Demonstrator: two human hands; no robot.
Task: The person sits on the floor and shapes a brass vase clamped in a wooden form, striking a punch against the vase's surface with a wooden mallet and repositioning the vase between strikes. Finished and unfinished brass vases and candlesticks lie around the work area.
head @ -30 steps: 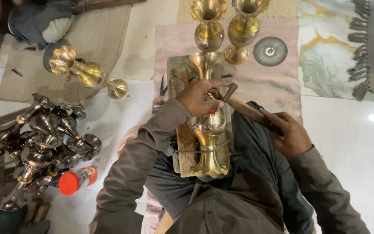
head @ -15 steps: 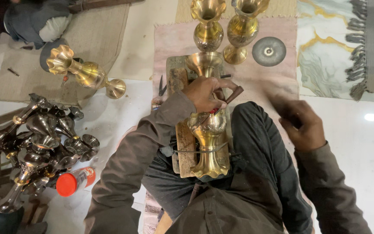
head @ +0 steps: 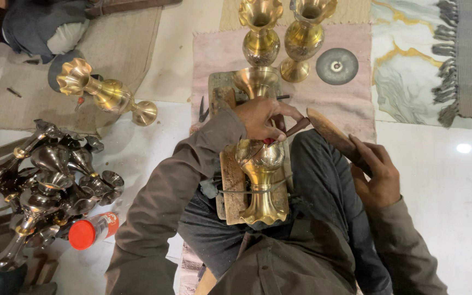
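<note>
A brass vase lies across a wooden board on my lap, strapped down by a wire. Its flared mouth points away from me. My left hand grips a small punch with a red grip, tip set on the vase's round belly. My right hand is out to the right, closed on a flat wooden mallet. The mallet's far end hovers just right of my left hand's fingers.
Two upright brass vases and a grey disc stand on the pink mat ahead. A brass vase lies on its side at left. Dark unpolished vases are piled beside a red-capped bottle. Pliers lie near the board.
My right hand swung the mallet off the punch, out to the right, and it now sits close to the punch again. My left hand and the vase have stayed in place.
</note>
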